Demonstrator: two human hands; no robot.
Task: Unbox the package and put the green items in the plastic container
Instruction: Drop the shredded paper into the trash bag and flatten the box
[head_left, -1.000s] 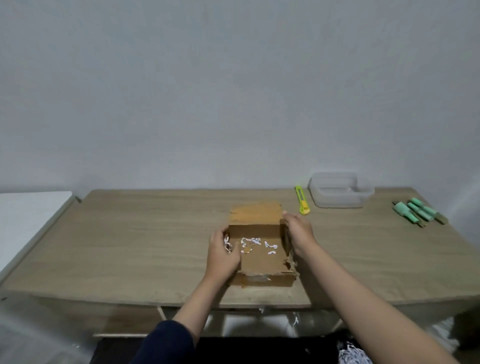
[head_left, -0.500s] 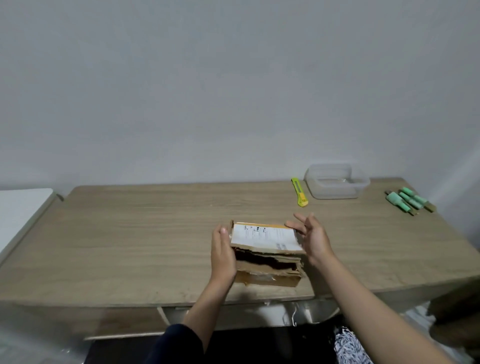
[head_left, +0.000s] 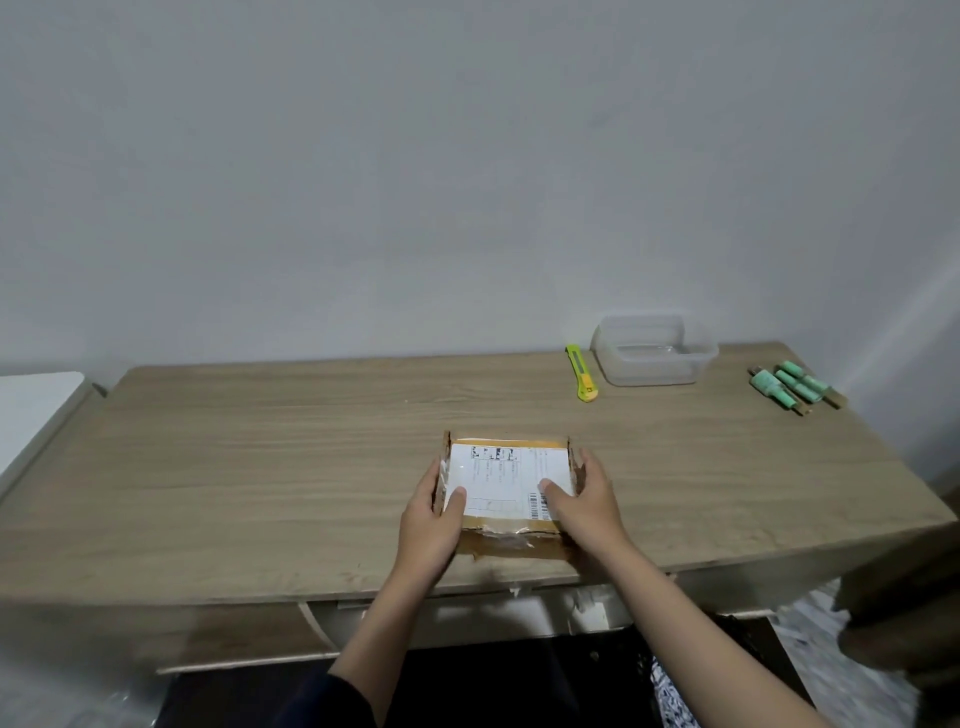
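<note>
both hands (head_left: 511, 512) clasp the cardboard box (head_left: 506, 488), thumbs on top.

A single head-worn view looks forward and down from the near long edge of the wooden table (head_left: 260, 467), facing the plain wall (head_left: 467, 182) behind it (wide-angle, so the edges bow). Both forearms enter from below; the tabletop's far corners sit near mid-frame.

Plain home room: wooden desk (head_left: 260, 467) against bare grey wall (head_left: 415, 182).
</note>
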